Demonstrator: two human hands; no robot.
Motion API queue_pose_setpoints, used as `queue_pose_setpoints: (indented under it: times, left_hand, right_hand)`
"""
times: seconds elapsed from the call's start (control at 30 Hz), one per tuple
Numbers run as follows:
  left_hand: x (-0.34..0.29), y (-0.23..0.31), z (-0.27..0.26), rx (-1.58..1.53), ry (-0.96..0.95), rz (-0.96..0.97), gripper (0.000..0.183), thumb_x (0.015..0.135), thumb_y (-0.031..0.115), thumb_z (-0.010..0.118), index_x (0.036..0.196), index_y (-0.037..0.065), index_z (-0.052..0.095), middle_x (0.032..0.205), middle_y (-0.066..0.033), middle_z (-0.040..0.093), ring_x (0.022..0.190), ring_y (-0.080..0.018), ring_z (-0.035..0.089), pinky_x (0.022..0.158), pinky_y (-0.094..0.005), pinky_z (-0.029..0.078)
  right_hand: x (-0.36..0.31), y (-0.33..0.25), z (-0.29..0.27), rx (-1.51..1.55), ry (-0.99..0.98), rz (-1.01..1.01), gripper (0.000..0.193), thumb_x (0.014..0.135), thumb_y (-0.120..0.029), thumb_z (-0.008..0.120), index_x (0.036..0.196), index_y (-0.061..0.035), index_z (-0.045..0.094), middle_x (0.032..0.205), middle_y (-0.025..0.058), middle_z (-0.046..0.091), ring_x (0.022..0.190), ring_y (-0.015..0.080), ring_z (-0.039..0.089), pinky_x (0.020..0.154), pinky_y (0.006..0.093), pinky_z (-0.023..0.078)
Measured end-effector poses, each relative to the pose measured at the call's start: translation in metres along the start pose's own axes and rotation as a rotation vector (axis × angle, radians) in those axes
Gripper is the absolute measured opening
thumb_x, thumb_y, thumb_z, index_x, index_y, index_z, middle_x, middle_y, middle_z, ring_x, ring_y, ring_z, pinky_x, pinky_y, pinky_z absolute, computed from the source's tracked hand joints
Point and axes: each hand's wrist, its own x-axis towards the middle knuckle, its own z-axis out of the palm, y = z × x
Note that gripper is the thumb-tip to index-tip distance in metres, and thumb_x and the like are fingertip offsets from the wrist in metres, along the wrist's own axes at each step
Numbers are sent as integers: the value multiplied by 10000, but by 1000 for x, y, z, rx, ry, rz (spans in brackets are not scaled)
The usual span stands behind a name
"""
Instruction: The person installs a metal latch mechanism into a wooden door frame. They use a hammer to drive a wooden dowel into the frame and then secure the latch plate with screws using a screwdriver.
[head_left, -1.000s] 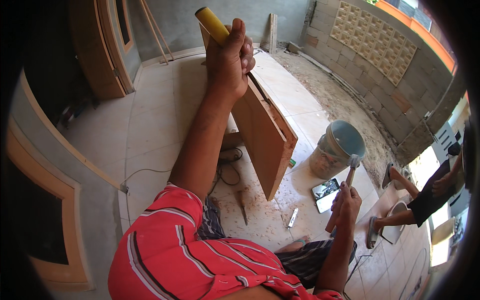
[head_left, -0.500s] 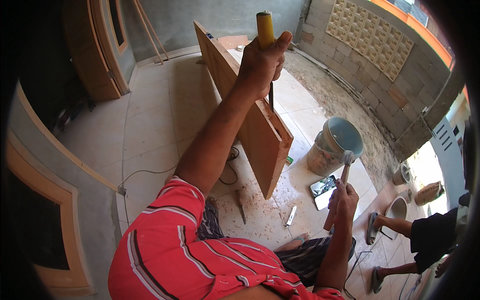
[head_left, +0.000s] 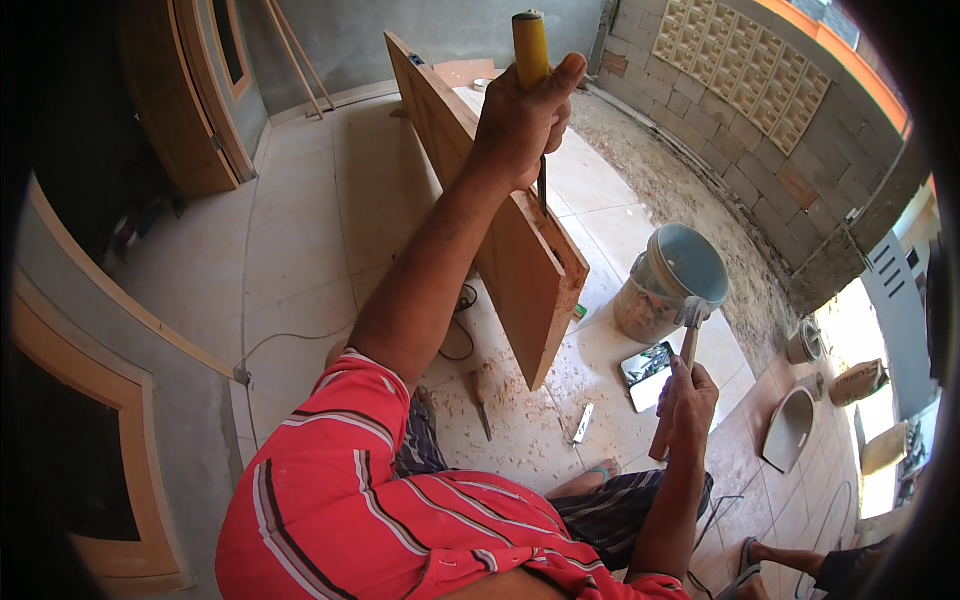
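- From where I stand, the wooden panel (head_left: 515, 285) slants across the middle of the frame, on edge rather than flat, probably so that its narrow side faces up within reach; a rough recess (head_left: 563, 250) shows in that side near the closer end.
- The left hand (head_left: 525, 120), upper centre, is closed in a fist around a chisel (head_left: 531, 50), its yellow handle poking out above the fingers and its thin dark blade running down to the recess. Whether the tip bites into the wood, I can't tell.
- That chisel is nearly upright, the butt of its handle uncovered, which I take to leave a striking face free.
- The left arm reaches out long from the red striped sleeve (head_left: 330, 430), elbow almost straight, thumb uppermost and pointing to the right of the frame.
- Right of centre and lower, the right hand (head_left: 688, 410) is curled firmly about a hammer (head_left: 689, 345), gripping it partway along the handle, perhaps for control. The head points up, well apart from the chisel.
- The right forearm rises from the bottom edge, bent and close to the body.
- A bucket (head_left: 640, 305) and a phone (head_left: 648, 375) sit on the tiled floor near the hammer, beyond the panel's end; wood shavings (head_left: 520, 425) lie scattered below.
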Motion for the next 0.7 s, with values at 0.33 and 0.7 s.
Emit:
queue_pose_setpoints:
  times: [0.33, 0.7]
  left_hand:
    - [-7, 2, -1, -50, -10, 38, 439, 974, 384, 760, 726, 168, 469, 575, 66, 359, 418, -54, 263, 397, -272, 158]
    - [-12, -2, 3, -35, 52, 35, 350, 972, 336, 776, 825, 145, 522, 585, 61, 401, 425, -36, 275, 386, -261, 173]
  right_hand:
    - [2, 1, 12, -48, -37, -47, 251, 1039, -273, 678, 1018, -24, 651, 641, -6, 556, 479, 75, 491, 418, 252, 396]
    - [4, -131, 49, -132, -164, -592, 407, 1026, -167, 684, 1378, 27, 613, 981, 53, 694, 833, 89, 616, 759, 254, 510]
